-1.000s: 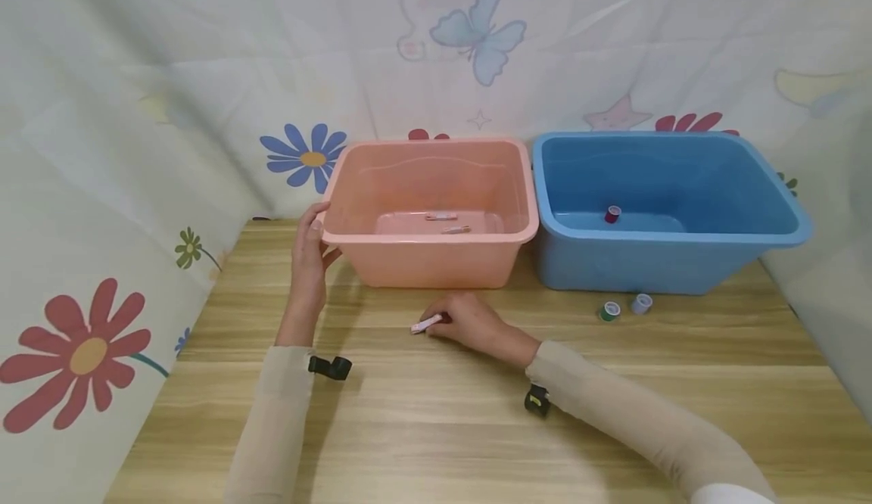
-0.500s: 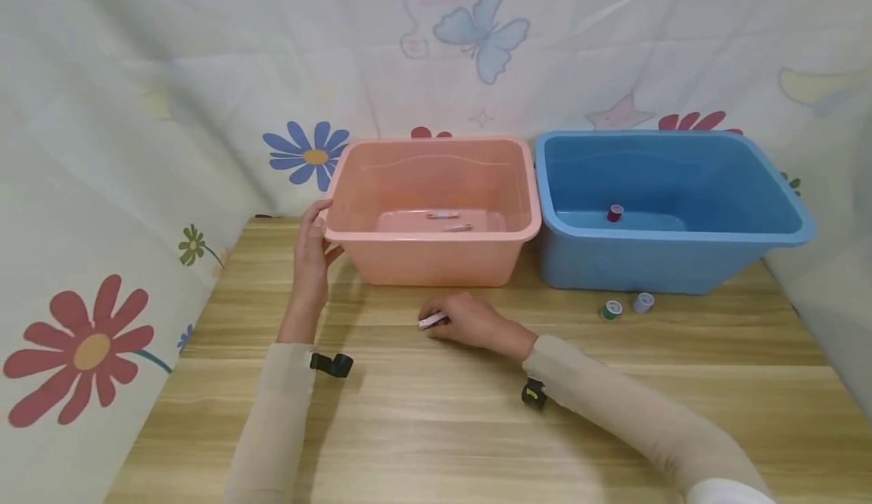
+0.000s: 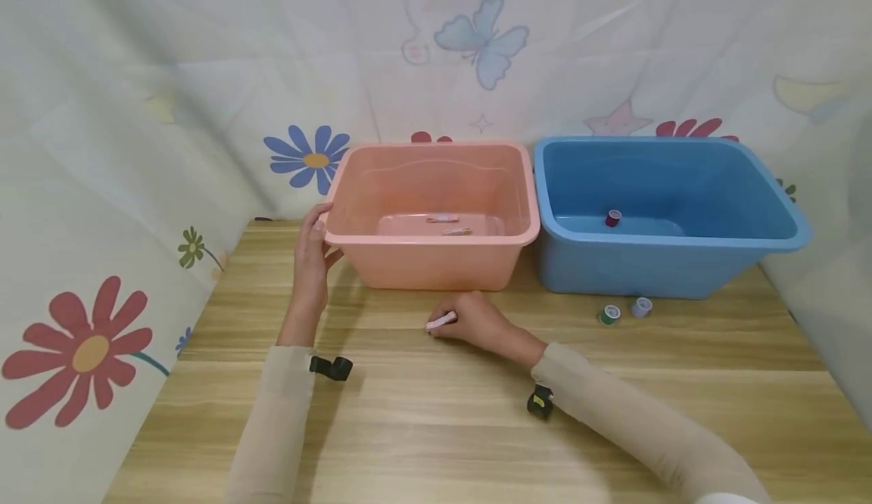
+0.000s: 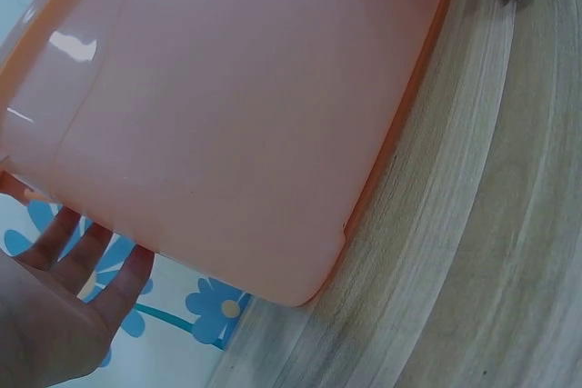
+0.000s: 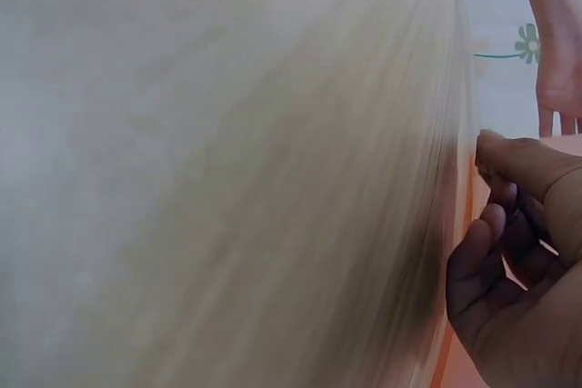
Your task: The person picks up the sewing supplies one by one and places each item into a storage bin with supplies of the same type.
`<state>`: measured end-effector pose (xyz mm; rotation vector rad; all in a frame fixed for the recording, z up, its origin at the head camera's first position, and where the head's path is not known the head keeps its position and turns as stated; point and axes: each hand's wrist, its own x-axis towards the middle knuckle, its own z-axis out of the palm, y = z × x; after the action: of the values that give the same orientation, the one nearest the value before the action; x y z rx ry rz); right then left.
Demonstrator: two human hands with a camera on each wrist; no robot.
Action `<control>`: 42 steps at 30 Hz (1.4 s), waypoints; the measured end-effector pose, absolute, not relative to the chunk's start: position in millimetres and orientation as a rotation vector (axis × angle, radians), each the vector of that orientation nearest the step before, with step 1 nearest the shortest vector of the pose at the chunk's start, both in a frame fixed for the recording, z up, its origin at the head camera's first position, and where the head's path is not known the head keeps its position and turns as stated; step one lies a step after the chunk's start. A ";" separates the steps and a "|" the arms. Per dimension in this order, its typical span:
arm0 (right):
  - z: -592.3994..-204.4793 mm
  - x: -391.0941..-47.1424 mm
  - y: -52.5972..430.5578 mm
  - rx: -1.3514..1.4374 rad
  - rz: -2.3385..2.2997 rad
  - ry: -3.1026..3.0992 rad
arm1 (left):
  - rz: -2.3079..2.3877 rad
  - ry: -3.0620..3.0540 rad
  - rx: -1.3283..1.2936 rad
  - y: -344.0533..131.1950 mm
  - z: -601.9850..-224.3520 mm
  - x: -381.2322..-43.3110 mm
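My left hand [image 3: 311,269] holds the left rim of the pink plastic bin [image 3: 436,266]; in the left wrist view several fingers [image 4: 127,283] lie against its outer side. Just in front of that bin, low over the table, my right hand [image 3: 477,322] pinches a pale pink folded tape measure [image 3: 441,322] between thumb and fingers. Its printed end also shows at the top of the left wrist view. Two similar folded strips, one pink-white [image 3: 442,219] and one with orange [image 3: 457,231], lie on the pink bin's floor. The right wrist view mostly hides the held piece.
A blue plastic bin [image 3: 668,266] stands right beside the pink one, with a dark red thread spool [image 3: 613,218] inside. Before it on the wooden table [image 3: 422,428] stand a green spool [image 3: 609,314] and a pale blue spool [image 3: 641,307]. A printed curtain [image 3: 204,73] closes off the back.
The right hand has drifted slightly to the right along the table with the tape measure, whose angle in the fingers has shifted. The left hand stays at the pink bin's rim.
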<state>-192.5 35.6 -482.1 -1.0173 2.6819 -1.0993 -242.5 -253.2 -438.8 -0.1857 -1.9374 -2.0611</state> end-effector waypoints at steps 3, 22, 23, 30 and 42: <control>-481.8 -193.1 39.2 -1.020 -1.162 2.663 | -2.064 -1.930 -0.191 -253.1 -438.5 -242.7; -465.7 -194.3 57.6 -0.971 -1.416 2.450 | -2.071 -1.927 -0.189 -252.6 -439.7 -243.1; -464.4 -194.4 58.0 -0.972 -1.420 2.457 | -2.072 -1.926 -0.188 -252.6 -439.5 -243.1; -451.4 -193.1 63.9 -0.983 -1.438 2.540 | -2.067 -1.928 -0.188 -252.5 -439.0 -241.5; -424.3 -195.7 81.6 -1.082 -1.415 2.667 | -2.062 -1.937 -0.192 -251.9 -439.0 -240.4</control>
<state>-195.7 81.6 -424.3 -1.0820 2.6675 -1.4147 -240.4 -251.9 -439.0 -0.1924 -1.9373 -2.0618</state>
